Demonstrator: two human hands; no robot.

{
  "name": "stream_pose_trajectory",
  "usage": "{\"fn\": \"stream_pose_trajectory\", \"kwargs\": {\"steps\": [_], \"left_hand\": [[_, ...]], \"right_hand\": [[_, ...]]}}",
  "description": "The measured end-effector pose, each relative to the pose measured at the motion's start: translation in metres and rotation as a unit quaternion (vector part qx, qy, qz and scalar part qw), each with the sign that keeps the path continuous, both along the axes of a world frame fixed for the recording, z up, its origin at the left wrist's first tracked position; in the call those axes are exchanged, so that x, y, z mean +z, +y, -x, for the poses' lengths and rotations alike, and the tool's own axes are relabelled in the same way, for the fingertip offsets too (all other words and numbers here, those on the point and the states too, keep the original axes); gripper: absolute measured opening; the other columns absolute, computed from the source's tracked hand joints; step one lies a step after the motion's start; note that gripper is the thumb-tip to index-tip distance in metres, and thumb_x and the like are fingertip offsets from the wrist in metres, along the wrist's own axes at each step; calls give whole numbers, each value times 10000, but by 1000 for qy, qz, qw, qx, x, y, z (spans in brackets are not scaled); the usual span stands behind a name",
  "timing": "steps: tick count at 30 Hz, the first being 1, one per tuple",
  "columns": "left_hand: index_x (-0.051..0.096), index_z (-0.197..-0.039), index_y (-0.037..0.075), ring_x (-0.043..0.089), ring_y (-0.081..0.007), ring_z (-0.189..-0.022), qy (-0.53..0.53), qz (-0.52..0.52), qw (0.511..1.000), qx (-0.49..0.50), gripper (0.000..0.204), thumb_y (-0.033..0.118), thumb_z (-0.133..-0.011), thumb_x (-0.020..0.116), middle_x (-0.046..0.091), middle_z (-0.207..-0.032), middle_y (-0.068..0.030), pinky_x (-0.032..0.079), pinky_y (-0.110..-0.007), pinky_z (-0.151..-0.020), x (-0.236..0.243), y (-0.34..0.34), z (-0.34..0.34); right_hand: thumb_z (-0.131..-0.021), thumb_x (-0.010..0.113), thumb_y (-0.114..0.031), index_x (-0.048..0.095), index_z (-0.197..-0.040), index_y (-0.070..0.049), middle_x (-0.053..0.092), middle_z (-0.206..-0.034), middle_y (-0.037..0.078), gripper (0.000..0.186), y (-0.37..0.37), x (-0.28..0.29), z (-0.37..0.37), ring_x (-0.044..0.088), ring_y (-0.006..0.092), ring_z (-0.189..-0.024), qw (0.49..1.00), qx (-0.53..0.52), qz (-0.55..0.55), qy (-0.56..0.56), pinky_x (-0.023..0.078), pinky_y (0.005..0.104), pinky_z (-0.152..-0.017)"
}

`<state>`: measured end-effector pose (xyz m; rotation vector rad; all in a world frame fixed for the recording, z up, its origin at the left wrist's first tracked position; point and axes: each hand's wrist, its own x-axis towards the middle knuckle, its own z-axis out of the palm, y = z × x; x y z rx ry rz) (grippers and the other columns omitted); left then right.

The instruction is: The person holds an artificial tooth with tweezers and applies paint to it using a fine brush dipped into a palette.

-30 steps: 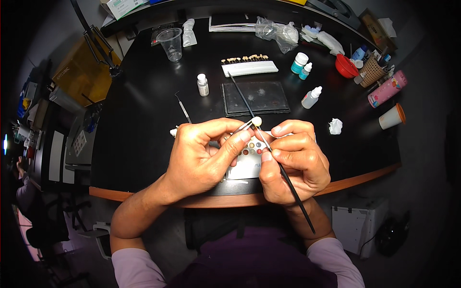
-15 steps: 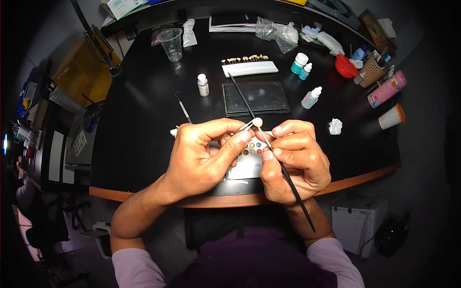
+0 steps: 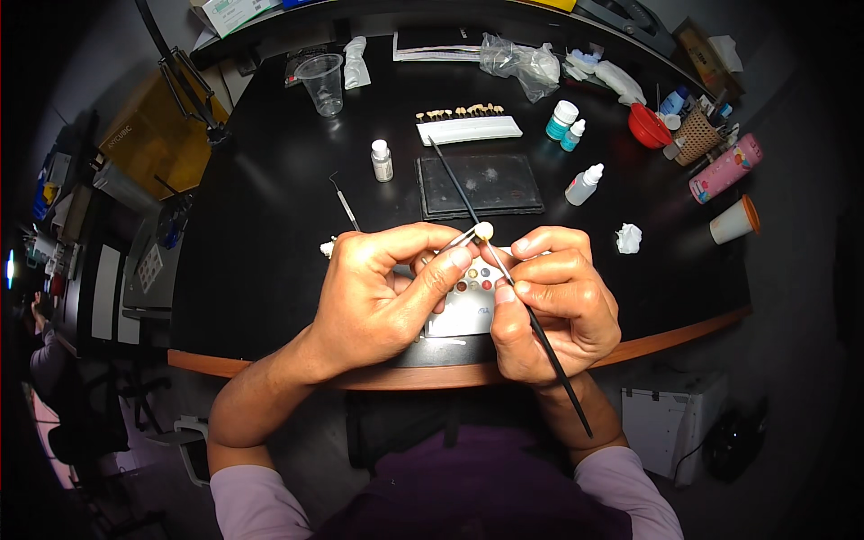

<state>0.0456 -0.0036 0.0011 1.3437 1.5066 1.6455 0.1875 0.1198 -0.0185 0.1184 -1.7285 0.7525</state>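
Pinched in my left hand (image 3: 382, 292) is a pair of slim metal tweezers (image 3: 463, 238). At their tips sits a small cream-white tooth crown (image 3: 484, 230). My right hand (image 3: 571, 310) is closed around a thin paintbrush (image 3: 553, 355) with a black handle and metal ferrule; its tip meets or nearly meets the crown's lower side. Below both hands lies a pale palette plate (image 3: 463, 319) with several coloured round spots, partly hidden by my fingers. A dark thin rod (image 3: 453, 178) slants from beyond the crown across a black slab (image 3: 517, 184).
A tooth shade guide (image 3: 470, 130) stands behind the slab. Around it are small bottles (image 3: 382, 162), (image 3: 585, 184), a clear plastic cup (image 3: 324, 90), a red bowl (image 3: 648, 126) and crumpled tissue (image 3: 628, 238). A metal probe (image 3: 344, 202) lies left; an orange-rimmed cup (image 3: 731, 221) stands right.
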Motion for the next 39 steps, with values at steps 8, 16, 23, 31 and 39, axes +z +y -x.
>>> {"fn": "stream_pose_trajectory", "kwargs": {"steps": [8,16,23,31,39], "left_hand": [[738,-1094,-55,572,-41,-604,3,-5,1000,1,172,61,-1026,631,712,-817,-60,432,-193,-513,1,-1,0],[738,-1092,-54,574,-42,-609,-2,9,1000,0,170,60,-1027,630,717,-830,-63,436,-196,-518,1,-1,0],[737,-1100,-55,574,-44,-613,6,-6,1000,3,166,52,-1022,635,724,-844,-70,443,-201,-522,-2,0,1],[737,-1107,-55,594,-50,-624,18,-18,1000,6,162,45,-1009,656,737,-855,-79,462,-201,-534,-1,1,0],[744,-1089,-49,597,-47,-590,55,-42,998,5,145,30,-988,678,724,-773,-58,448,-197,-511,-1,2,2]], "right_hand": [[-715,722,121,609,-852,-7,651,-799,113,220,0,1,-1,680,298,-902,1000,3,-3,2,621,353,-733],[-697,706,126,592,-837,-14,646,-792,112,228,-1,0,-1,682,299,-894,1000,7,14,7,612,351,-726],[-696,714,127,607,-835,-11,647,-791,108,223,0,0,1,684,297,-888,1000,3,5,9,592,344,-706],[-708,719,123,614,-838,-7,648,-793,109,212,0,1,0,680,294,-889,1000,2,1,8,602,345,-712],[-685,693,138,600,-834,2,639,-783,113,222,0,3,-2,675,298,-890,1000,3,4,5,626,353,-703]]}}
